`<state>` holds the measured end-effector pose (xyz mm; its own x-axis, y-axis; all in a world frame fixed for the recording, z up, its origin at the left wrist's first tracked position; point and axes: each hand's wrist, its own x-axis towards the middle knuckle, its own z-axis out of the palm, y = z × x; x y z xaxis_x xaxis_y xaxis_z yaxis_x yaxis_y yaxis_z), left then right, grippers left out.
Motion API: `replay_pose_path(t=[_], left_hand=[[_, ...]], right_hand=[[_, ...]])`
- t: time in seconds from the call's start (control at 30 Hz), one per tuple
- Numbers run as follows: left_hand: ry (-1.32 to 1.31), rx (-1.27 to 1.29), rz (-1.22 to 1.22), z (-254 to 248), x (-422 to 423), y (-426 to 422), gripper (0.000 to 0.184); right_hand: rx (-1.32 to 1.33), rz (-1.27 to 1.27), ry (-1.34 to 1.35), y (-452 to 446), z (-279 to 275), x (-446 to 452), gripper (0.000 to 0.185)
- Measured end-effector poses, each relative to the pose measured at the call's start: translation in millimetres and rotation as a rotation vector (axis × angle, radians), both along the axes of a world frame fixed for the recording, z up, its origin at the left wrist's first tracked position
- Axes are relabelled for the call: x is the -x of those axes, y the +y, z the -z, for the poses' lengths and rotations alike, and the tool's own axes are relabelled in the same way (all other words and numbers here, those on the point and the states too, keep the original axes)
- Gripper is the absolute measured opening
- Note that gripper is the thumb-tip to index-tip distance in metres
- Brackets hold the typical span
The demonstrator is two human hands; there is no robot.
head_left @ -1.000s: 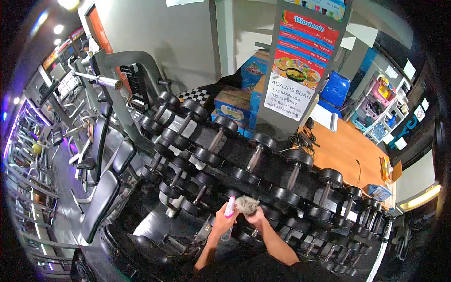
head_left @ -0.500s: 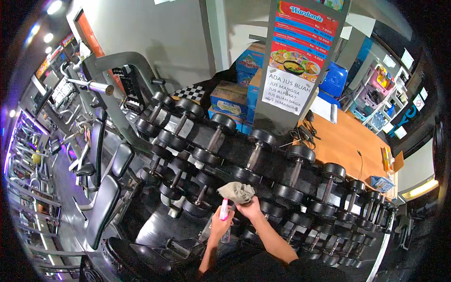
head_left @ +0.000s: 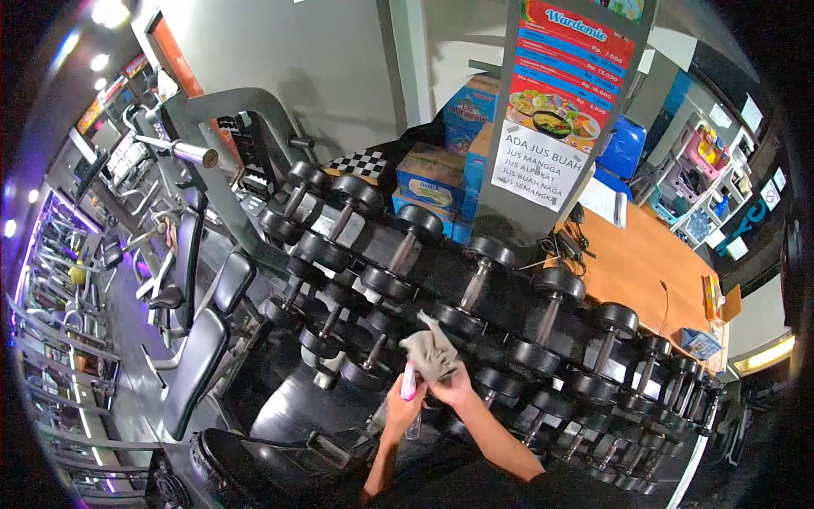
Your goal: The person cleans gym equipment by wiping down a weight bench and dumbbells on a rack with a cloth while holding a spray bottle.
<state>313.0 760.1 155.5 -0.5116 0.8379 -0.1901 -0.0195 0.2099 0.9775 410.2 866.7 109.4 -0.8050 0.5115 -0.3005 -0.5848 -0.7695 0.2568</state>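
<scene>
My left hand (head_left: 402, 411) is closed around a spray bottle (head_left: 409, 383) with a white and pink head; part of its clear body shows below the fingers. Close beside it on the right, my right hand (head_left: 454, 388) grips a crumpled grey-beige cloth (head_left: 430, 352), one corner of which sticks up. The bottle's head is right by the cloth's lower edge; whether they touch I cannot tell. Both hands are in front of a rack of black dumbbells. Just beyond the cloth lies an upper-row dumbbell (head_left: 472, 288), and a lower-row dumbbell (head_left: 370, 349) is to the left.
A padded bench (head_left: 197, 373) and other gym machines stand on the left. Behind the rack rises a grey pillar with a menu poster (head_left: 566, 72). Cardboard boxes (head_left: 431, 178) are stacked to its left, and a wooden desk (head_left: 644, 267) with cables stands to its right.
The cloth has shifted in my right hand, and its corner now points upward. The whole scene has slid slightly right and down in view. Both hands keep their hold.
</scene>
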Motion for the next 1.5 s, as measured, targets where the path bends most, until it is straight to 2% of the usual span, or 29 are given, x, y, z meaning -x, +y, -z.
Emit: replay_pose_path(t=[0.07, 0.13, 0.2, 0.3, 0.37, 0.4, 0.47, 0.53, 0.57, 0.63, 0.67, 0.7, 0.73, 0.8, 0.83, 0.87, 0.97, 1.03, 1.07, 1.17, 1.2, 1.27, 1.33, 1.4, 1.43, 1.47, 1.5], left_hand=[[-0.079, -0.048, -0.029, 3, 1, 1, 0.018], [-0.099, -0.049, -0.075, -1, 0, 2, 0.018], [-0.070, -0.064, -0.127, -2, 0, 1, 0.019], [-0.102, -0.048, -0.112, -2, 0, 0, 0.020], [-0.123, -0.032, -0.107, 1, -1, 0, 0.020], [-0.120, -0.040, -0.110, 2, 1, 1, 0.020], [-0.176, -0.059, -0.121, 0, -1, 0, 0.019], [-0.194, -0.128, -0.191, 10, 0, -2, 0.020], [-0.180, -0.147, -0.218, 9, 0, -2, 0.020], [-0.053, -0.179, -0.237, 15, 4, -1, 0.023], [-0.050, -0.183, -0.233, 14, 4, -1, 0.023], [-0.095, -0.181, -0.262, 12, 4, -1, 0.023], [-0.142, -0.178, -0.287, 11, 4, 1, 0.024], [-0.123, -0.168, -0.283, 16, 4, 1, 0.025], [-0.107, -0.152, -0.286, 17, 4, 0, 0.025], [-0.091, -0.136, -0.290, 15, 5, -1, 0.026], [-0.095, -0.087, -0.267, 8, 2, -1, 0.026], [-0.105, -0.078, -0.266, 4, 0, -3, 0.026], [-0.115, -0.125, -0.258, 2, 0, -2, 0.025], [-0.105, -0.168, -0.251, -1, 2, -1, 0.024], [-0.085, -0.168, -0.256, -1, 2, -1, 0.024], [-0.064, -0.158, -0.247, 2, 4, -2, 0.023], [-0.048, -0.149, -0.233, 9, 2, -3, 0.023], [-0.078, -0.159, -0.244, 15, 1, -2, 0.024], [-0.098, -0.154, -0.242, 12, -1, -1, 0.025], [-0.098, -0.156, -0.238, 9, -2, 0, 0.025], [-0.062, -0.175, -0.229, 5, -5, 0, 0.025]], right_hand=[[-0.003, -0.094, -0.310, -1, -5, 7, 0.035], [0.201, -0.004, -0.116, 22, 66, 19, 0.033], [0.224, 0.172, -0.320, 43, 115, 30, 0.033], [0.163, 0.230, -0.273, 68, 97, 39, 0.029], [0.380, 0.215, -0.380, 65, 85, 43, 0.026], [0.233, 0.132, 0.038, 56, 94, 36, 0.028], [0.298, 0.165, 0.088, 33, 34, 36, 0.028], [0.166, 0.085, -0.100, 15, 1, 35, 0.028], [0.169, -0.027, -0.027, 15, 28, 33, 0.029], [0.136, -0.008, -0.012, 24, 77, 39, 0.029], [0.099, 0.007, 0.005, 27, 78, 42, 0.030], [0.118, 0.113, -0.192, 34, 79, 49, 0.030], [0.167, 0.234, -0.212, 40, 87, 56, 0.029], [0.081, 0.296, 0.094, 62, 113, 65, 0.029], [0.201, 0.360, 0.022, 65, 91, 70, 0.029], [0.389, 0.442, -0.138, 70, 91, 82, 0.028], [0.391, 0.421, -0.103, 65, 96, 81, 0.027], [0.345, 0.331, 0.069, 57, 102, 67, 0.026], [0.366, 0.302, 0.003, 56, 86, 56, 0.027], [0.386, 0.259, 0.046, 46, 45, 20, 0.029], [0.237, 0.330, 0.050, 38, 40, 10, 0.029], [0.311, 0.366, -0.094, 36, 12, -9, 0.028], [0.312, 0.365, -0.079, 33, 17, -31, 0.027], [0.188, 0.241, 0.161, 32, 12, -44, 0.027], [0.280, 0.297, -0.127, 37, -4, -39, 0.029], [0.278, 0.302, -0.126, 33, -9, -42, 0.029], [0.167, 0.244, -0.143, 30, -15, -47, 0.031]])
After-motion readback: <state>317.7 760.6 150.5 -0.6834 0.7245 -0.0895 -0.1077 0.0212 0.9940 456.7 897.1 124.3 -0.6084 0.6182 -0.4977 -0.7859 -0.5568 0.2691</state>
